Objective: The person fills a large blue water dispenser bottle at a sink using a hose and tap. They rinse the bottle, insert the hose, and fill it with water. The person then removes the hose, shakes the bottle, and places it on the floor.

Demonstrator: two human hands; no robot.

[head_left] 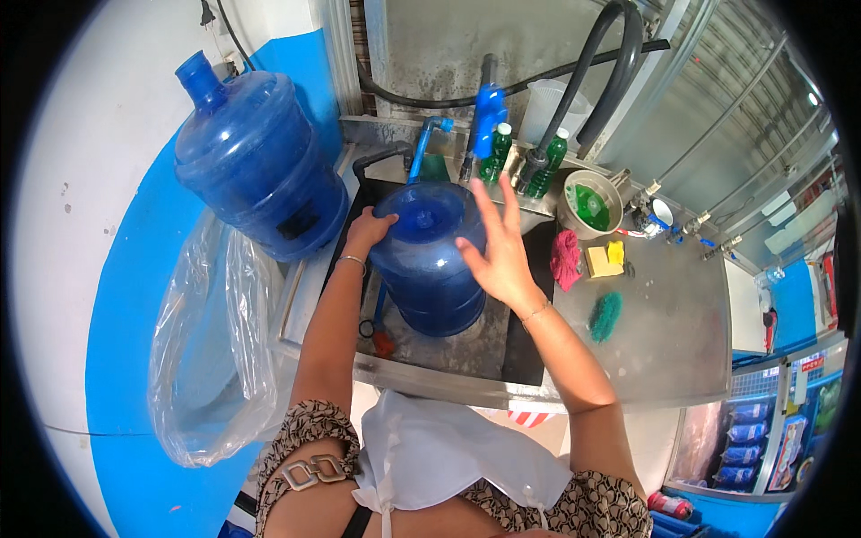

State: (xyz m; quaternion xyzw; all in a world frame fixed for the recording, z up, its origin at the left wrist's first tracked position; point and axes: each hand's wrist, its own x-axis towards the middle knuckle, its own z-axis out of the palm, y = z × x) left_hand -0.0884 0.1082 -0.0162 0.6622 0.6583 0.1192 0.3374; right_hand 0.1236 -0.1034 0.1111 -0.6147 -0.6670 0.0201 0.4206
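Note:
A big blue water jug stands in the sink, its round, recessed base facing up and no neck showing. My left hand grips the jug's upper left edge, thumb over the rim, other fingers partly hidden. On the other side, my right hand is raised with its fingers spread, holding nothing, close to the jug's right side. Just beyond its fingertips is a blue valve handle on an upright pipe. A light-blue pipe tap rises behind the jug.
A second blue jug stands at left above a clear plastic bag. Two green bottles stand behind the sink. Right on the metal counter are a pot of green liquid, a pink cloth, yellow sponges and a green scrubber.

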